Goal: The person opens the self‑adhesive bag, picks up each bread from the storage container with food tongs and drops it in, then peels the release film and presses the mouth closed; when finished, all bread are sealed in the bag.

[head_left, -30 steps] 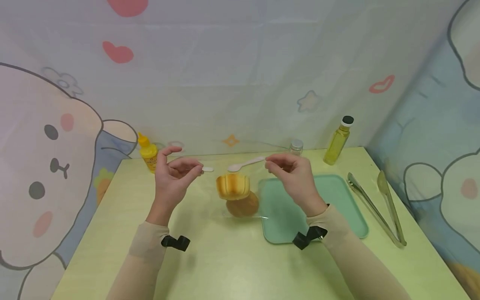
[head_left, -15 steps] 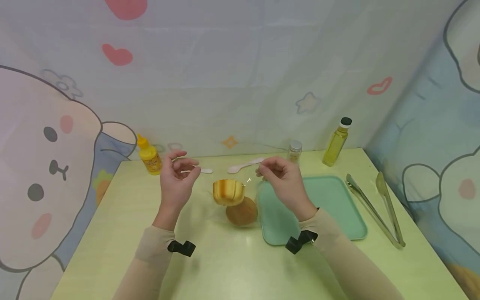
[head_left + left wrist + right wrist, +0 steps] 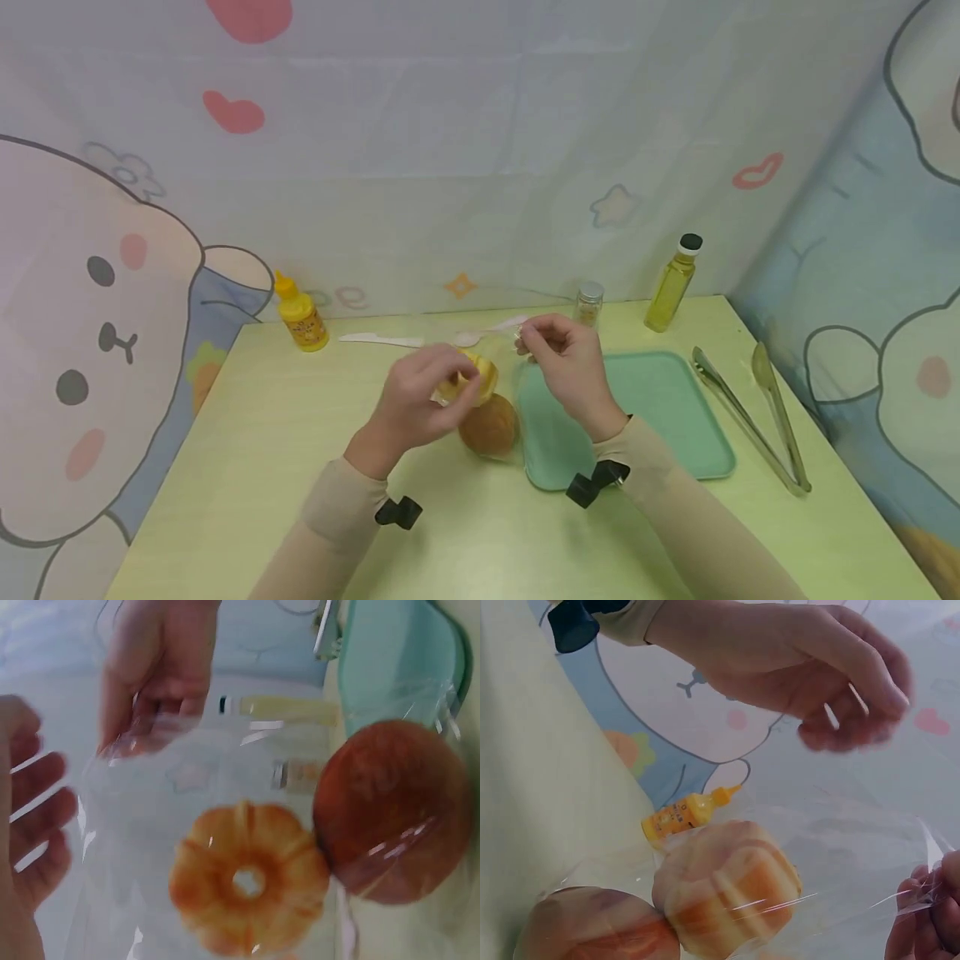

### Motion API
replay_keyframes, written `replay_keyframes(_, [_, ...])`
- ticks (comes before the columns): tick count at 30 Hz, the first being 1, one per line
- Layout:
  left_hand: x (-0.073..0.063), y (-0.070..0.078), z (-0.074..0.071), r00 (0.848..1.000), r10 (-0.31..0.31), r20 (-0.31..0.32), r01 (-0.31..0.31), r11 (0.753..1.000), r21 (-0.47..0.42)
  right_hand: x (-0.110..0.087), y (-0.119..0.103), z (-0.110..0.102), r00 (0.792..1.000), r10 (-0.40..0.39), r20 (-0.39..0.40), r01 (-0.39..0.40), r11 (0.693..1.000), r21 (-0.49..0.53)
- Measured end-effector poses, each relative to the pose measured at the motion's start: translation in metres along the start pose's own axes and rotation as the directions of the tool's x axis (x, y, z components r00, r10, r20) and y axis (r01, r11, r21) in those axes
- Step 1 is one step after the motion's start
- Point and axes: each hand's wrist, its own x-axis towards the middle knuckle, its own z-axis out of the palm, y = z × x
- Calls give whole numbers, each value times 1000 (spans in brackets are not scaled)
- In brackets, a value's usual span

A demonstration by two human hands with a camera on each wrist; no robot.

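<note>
A clear plastic bag [image 3: 847,840] holds a golden, flower-shaped bread [image 3: 206,892] with a hole in its middle and a round brown bun [image 3: 487,428]. My right hand [image 3: 568,371] pinches the bag's upper edge between thumb and fingers, left of the tray's far corner. The left hand [image 3: 416,402] hovers beside the bag and partly covers the flower-shaped bread in the head view. Loosely bent and apart from the plastic, its fingers hold nothing in the right wrist view. In the left wrist view, the two breads sit against each other inside the bag.
A green tray [image 3: 630,421] lies to the right, with metal tongs [image 3: 738,412] beyond it. Along the back stand a yellow squeeze bottle [image 3: 303,320], a small jar [image 3: 588,305] and an oil bottle [image 3: 671,292]. A white knife [image 3: 378,339] and spoon [image 3: 467,339] lie there too.
My left hand has moved right and nearer, from beside the yellow bottle to in front of the flower-shaped bread. The right hand has shifted slightly left, still pinching the bag.
</note>
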Motion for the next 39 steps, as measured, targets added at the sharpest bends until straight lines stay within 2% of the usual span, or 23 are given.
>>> replay_keyframes(2, [2,6,8,988,35,151,-34,999,-13,0,-1,0,1000,-11,-2,11,1000,-12])
replay_keyframes(4, [3,9,15,969,42,243,-45,999,8,1,0,0,999,-33,1,33,999,-27])
replay_keyframes(6, [3,10,20,958,35,285,-54,997,57,0,-1,0,998,-59,11,60,997,-49])
replay_keyframes(8, [2,10,24,956,32,291,-63,993,98,-2,-1,0,995,-93,27,95,992,-84])
replay_keyframes(13, [3,9,28,973,43,227,-82,983,164,-3,-1,-2,984,-164,66,172,975,-141])
replay_keyframes(17, [9,7,30,988,35,149,-57,987,152,-1,-1,-4,975,-208,82,218,966,-141])
replay_keyframes(20, [14,6,32,994,17,109,-33,989,143,0,-2,-5,966,-239,102,251,959,-129])
replay_keyframes(26, [20,4,37,999,-39,37,34,991,133,0,-1,-2,946,-289,145,304,948,-92])
replay_keyframes(30, [22,2,42,998,-67,0,67,990,127,-2,-2,-2,948,-266,173,284,955,-82])
replay_keyframes(35, [24,2,45,997,-72,-29,76,985,158,-4,-4,-2,947,-248,203,276,953,-123])
replay_keyframes(39, [28,2,45,997,-60,-48,68,978,198,-3,-4,-4,936,-280,211,319,931,-176])
